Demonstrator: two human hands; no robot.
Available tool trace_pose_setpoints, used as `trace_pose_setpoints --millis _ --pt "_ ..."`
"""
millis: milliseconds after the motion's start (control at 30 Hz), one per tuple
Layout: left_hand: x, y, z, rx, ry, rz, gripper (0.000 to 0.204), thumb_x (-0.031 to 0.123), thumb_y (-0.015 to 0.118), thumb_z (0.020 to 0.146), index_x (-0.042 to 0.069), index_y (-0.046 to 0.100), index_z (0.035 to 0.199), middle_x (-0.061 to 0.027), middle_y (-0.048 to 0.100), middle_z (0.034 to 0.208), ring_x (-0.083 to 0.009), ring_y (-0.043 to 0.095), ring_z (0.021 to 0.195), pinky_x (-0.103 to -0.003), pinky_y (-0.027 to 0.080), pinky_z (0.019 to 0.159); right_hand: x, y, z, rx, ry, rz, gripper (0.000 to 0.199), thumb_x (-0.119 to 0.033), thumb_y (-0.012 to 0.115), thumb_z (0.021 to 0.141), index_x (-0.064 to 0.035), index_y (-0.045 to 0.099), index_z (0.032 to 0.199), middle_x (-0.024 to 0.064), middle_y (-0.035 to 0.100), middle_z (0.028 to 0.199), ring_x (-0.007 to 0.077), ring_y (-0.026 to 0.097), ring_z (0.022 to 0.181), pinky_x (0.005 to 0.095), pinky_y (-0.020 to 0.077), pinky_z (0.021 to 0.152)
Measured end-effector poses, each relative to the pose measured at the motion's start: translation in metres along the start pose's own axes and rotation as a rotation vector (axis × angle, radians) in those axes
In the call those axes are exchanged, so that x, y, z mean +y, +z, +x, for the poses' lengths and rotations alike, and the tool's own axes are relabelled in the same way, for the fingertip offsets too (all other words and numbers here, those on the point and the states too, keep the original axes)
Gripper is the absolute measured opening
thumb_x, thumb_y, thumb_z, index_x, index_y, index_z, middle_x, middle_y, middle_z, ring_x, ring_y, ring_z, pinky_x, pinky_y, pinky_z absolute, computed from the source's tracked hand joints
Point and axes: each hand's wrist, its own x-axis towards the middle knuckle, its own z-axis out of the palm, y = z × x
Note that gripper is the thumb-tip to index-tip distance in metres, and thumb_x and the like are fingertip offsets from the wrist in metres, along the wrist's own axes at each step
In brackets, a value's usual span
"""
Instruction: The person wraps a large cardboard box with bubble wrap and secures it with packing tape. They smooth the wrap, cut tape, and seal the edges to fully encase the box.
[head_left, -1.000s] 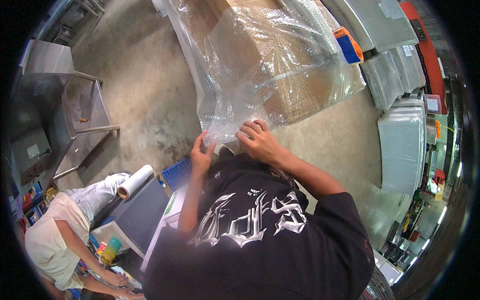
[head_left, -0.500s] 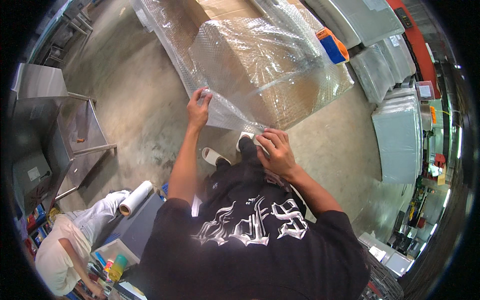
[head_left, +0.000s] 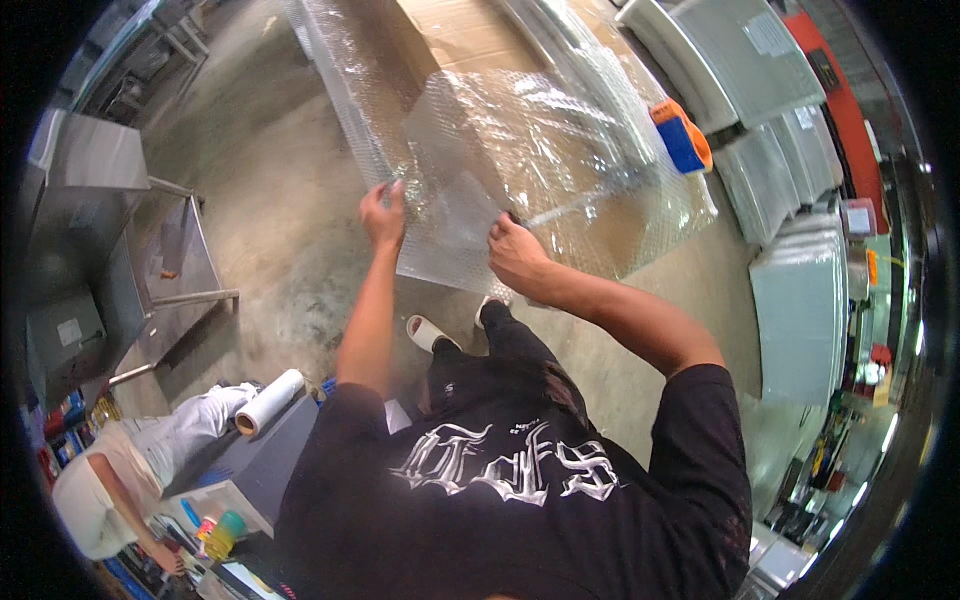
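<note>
Clear bubble wrap [head_left: 545,150], upper centre: I've got the left hand [head_left: 382,220] pinching its edge, right hand [head_left: 518,258] curled; its grip I can't tell.

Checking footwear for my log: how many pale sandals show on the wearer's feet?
2: the left sandal on the concrete floor; the right sandal at the near edge of the bubble wrap, partly hidden by the trouser leg.

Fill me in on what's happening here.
Someone in a black T-shirt is handling clear bubble wrap that partly covers brown cardboard. The left hand is at the wrap's left side, the right hand at its near part; their exact grip is unclear. A blue-and-orange object, apparently a tape dispenser, sits toward the wrap's right side.
</note>
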Motion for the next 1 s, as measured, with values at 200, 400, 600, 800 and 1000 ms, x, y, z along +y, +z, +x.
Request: trace_pose_setpoints --millis 200,400,600,800,1000 --pt "-0.105 -0.004 -0.056 -0.128 -1.336 -0.378 0.095 0.077 0.067 0.080 0.004 0.057 0.140 -0.0190 0.059 0.138 -0.0359 0.056 0.127 -0.058 0.044 0.105 0.025 -0.005 0.033 -0.016 -0.098 -0.057 0.027 -0.029 0.061 0.091 -0.0148 0.082 0.101 0.0056 0.074 0.113 0.0251 0.059 0.121 0.0456 0.0342 0.108" --pt "-0.094 -0.043 -0.075 -0.375 -1.087 -0.624 0.054 0.053 0.071 0.093 0.012 0.065 0.128 -0.0070 0.068 0.116 -0.0245 0.065 0.103 -0.045 0.057 0.084 0.053 -0.002 0.057 0.014 -0.217 -0.098 0.022 -0.028 0.064 0.089 -0.0175 0.082 0.098 0.0025 0.073 0.112 0.0228 0.059 0.119 0.0436 0.0356 0.103" --pt "-0.006 -0.117 -0.118 -0.409 -0.655 -0.174 0.040 0.037 0.070 0.099 0.001 0.069 0.117 -0.0084 0.073 0.103 -0.0182 0.072 0.083 -0.032 0.060 0.061 0.093 -0.018 0.077 -0.066 -0.401 -0.067 0.020 -0.025 0.065 0.090 -0.0164 0.081 0.099 0.0028 0.072 0.117 0.0228 0.057 0.123 0.0453 0.0331 0.108" --pt "0.080 -0.138 -0.152 -0.466 -0.831 -0.311 0.039 0.026 0.066 0.100 -0.012 0.065 0.110 -0.0167 0.072 0.093 -0.0227 0.073 0.071 -0.033 0.059 0.053 0.112 -0.030 0.095 -0.205 -0.504 -0.011 0.027 -0.029 0.068 0.083 -0.0114 0.081 0.099 0.0083 0.073 0.114 0.0260 0.059 0.123 0.0545 0.0308 0.113" --pt "0.137 -0.117 -0.152 -0.084 -0.698 -0.141 0.048 0.012 0.059 0.098 0.007 0.045 0.143 -0.0208 0.071 0.096 -0.0339 0.073 0.080 -0.043 0.060 0.067 0.119 -0.032 0.097 -0.163 -0.575 -0.053 0.029 -0.031 0.067 0.083 -0.0134 0.081 0.102 0.0087 0.075 0.113 0.0278 0.065 0.116 0.0566 0.0342 0.109"
